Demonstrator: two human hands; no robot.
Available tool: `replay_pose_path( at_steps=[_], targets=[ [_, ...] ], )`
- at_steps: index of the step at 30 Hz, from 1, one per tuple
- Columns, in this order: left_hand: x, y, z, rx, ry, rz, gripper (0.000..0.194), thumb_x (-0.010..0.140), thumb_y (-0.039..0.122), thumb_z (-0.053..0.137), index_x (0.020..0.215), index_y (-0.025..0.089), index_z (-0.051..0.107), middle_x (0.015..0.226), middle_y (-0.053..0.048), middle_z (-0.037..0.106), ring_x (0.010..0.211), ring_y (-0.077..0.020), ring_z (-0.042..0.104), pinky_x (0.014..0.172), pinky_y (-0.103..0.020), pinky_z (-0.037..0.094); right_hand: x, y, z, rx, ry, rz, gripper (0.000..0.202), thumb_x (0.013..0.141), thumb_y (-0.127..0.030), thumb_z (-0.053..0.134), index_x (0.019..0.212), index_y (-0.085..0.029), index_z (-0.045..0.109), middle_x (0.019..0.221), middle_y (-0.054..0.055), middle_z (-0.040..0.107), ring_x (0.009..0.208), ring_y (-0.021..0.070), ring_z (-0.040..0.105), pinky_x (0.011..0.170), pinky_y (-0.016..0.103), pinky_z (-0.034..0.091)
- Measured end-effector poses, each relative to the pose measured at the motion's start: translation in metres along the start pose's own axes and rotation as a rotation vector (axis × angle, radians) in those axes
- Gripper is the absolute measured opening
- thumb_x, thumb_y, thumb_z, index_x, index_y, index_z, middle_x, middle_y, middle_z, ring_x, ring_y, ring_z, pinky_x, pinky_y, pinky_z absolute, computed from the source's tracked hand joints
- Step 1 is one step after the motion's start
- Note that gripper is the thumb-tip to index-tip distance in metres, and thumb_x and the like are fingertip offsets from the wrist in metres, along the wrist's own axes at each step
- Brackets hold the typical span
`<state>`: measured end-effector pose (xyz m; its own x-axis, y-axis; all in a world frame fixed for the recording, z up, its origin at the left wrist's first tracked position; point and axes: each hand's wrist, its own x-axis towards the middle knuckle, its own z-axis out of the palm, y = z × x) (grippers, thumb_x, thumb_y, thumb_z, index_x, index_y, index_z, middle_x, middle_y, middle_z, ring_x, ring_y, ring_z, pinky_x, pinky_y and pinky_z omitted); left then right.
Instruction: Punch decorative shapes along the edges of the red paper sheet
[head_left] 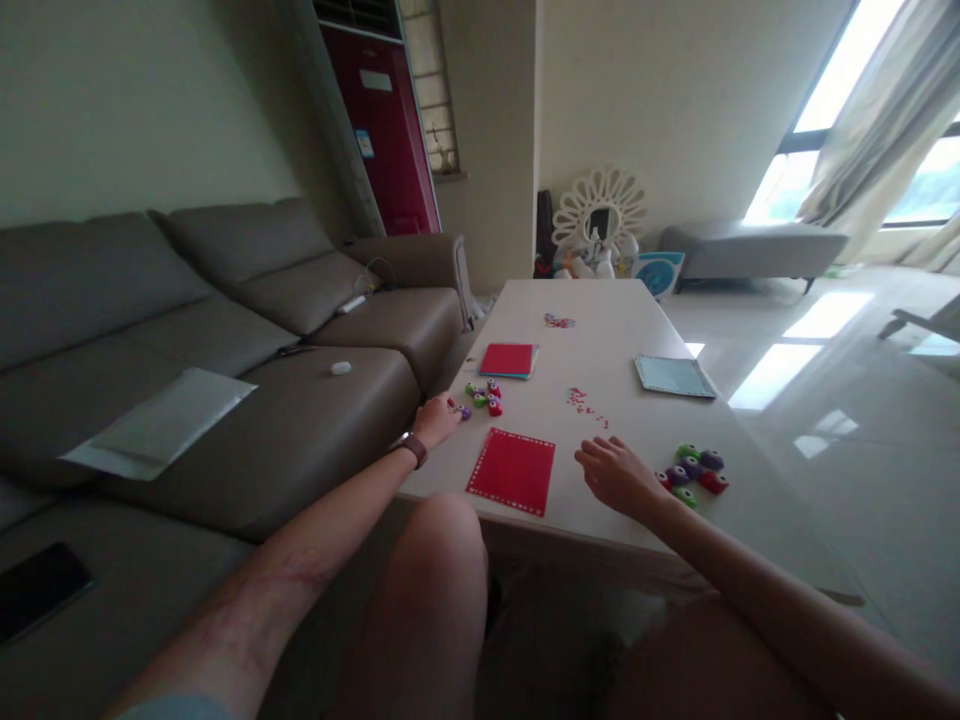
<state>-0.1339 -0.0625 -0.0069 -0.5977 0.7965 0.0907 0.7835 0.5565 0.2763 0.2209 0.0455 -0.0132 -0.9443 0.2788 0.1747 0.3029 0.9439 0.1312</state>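
Left grip (435, 421) touches one small, purple, eye-fronted toy (465, 412), four more just beyond; half-curled right grip (613, 472) sits beside one dot-edged, square red sheet (514, 472). Whether either clasps anything, I can't tell from here.

Left hand (436, 420) and right hand (615, 472) apart

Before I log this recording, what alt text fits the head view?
A person's left hand is at a small purple piece on a white table; the right hand is between a red sheet with dotted edges and a cluster of coloured, eye-marked pieces.
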Motion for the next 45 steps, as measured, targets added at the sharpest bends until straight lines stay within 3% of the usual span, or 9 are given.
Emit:
replay_pose_path(
  at_steps=[5,12,15,20,26,32,36,40,45],
  targets=[
    [0.028,-0.015,-0.001,-0.061,-0.029,-0.059,0.02,0.083,0.027,0.068,0.101,0.019,0.066,0.101,-0.007,0.075,0.092,-0.0194,0.069,0.076,-0.025,0.048,-0.002,0.002,0.005,0.008,0.009,-0.057,0.019,0.088,-0.009,0.056,0.098,-0.016,0.07,0.101,0.011,0.069,0.094,0.0248,0.063,0.083,0.039,0.043],
    [0.048,0.001,0.005,-0.122,-0.106,0.041,0.026,0.077,0.019,0.073,0.103,0.017,0.072,0.101,-0.007,0.076,0.092,-0.0199,0.07,0.078,-0.025,0.051,0.002,0.0,0.012,0.017,0.027,-0.087,0.019,0.088,-0.009,0.056,0.098,-0.017,0.07,0.103,0.011,0.069,0.095,0.0256,0.062,0.083,0.04,0.044],
    [0.052,0.012,0.01,-0.146,-0.136,0.103,0.032,0.078,0.023,0.074,0.109,0.019,0.074,0.101,-0.009,0.077,0.091,-0.0232,0.071,0.079,-0.031,0.052,-0.002,0.004,0.01,0.014,0.028,-0.082,0.019,0.088,-0.009,0.055,0.097,-0.017,0.07,0.103,0.011,0.068,0.094,0.0255,0.062,0.084,0.04,0.044],
    [0.057,0.023,0.021,-0.137,-0.114,0.177,0.033,0.079,0.025,0.071,0.111,0.021,0.076,0.115,-0.015,0.075,0.108,-0.0315,0.068,0.092,-0.045,0.049,-0.013,0.017,-0.001,0.007,0.065,-0.002,0.021,0.091,-0.009,0.052,0.097,-0.019,0.069,0.102,0.011,0.068,0.094,0.0247,0.061,0.085,0.039,0.043],
    [0.059,0.024,0.025,-0.13,-0.104,0.183,0.02,0.082,0.023,0.067,0.099,0.018,0.076,0.108,-0.015,0.075,0.106,-0.0306,0.067,0.095,-0.047,0.046,-0.008,0.019,-0.031,0.099,0.147,0.057,0.018,0.092,-0.012,0.052,0.096,-0.019,0.069,0.103,0.011,0.07,0.099,0.0259,0.062,0.087,0.04,0.044],
    [0.056,0.043,-0.009,-0.244,-0.098,0.239,0.017,0.084,0.016,0.069,0.1,0.014,0.074,0.107,-0.014,0.075,0.099,-0.0231,0.068,0.091,-0.034,0.05,0.024,0.019,-0.076,0.39,0.343,0.247,0.012,0.087,-0.018,0.057,0.095,-0.02,0.067,0.101,0.009,0.069,0.096,0.0239,0.063,0.085,0.039,0.048],
    [0.033,0.085,-0.024,-0.38,-0.256,0.431,0.016,0.085,0.015,0.069,0.1,0.014,0.074,0.101,-0.01,0.076,0.09,-0.0202,0.069,0.084,-0.031,0.053,0.046,0.015,-0.05,0.756,0.408,0.36,0.007,0.085,-0.021,0.061,0.09,-0.02,0.064,0.091,0.005,0.068,0.081,0.0184,0.065,0.073,0.032,0.052],
    [0.002,0.126,-0.016,-0.512,-0.442,0.618,0.015,0.082,0.013,0.073,0.096,0.015,0.072,0.094,-0.005,0.075,0.088,-0.0173,0.07,0.082,-0.027,0.054,0.049,0.005,-0.006,1.109,0.335,0.403,0.03,0.083,-0.028,0.068,0.111,-0.019,0.061,0.108,0.01,0.07,0.09,0.0191,0.07,0.075,0.034,0.058],
    [-0.015,0.137,-0.001,-0.651,-0.518,0.664,0.019,0.083,0.015,0.073,0.098,0.015,0.062,0.091,-0.005,0.071,0.085,-0.0166,0.069,0.076,-0.027,0.055,0.037,0.005,0.008,1.225,0.264,0.289,0.024,0.087,-0.03,0.066,0.108,-0.021,0.061,0.105,0.008,0.074,0.089,0.0186,0.073,0.077,0.033,0.058]
  ],
)
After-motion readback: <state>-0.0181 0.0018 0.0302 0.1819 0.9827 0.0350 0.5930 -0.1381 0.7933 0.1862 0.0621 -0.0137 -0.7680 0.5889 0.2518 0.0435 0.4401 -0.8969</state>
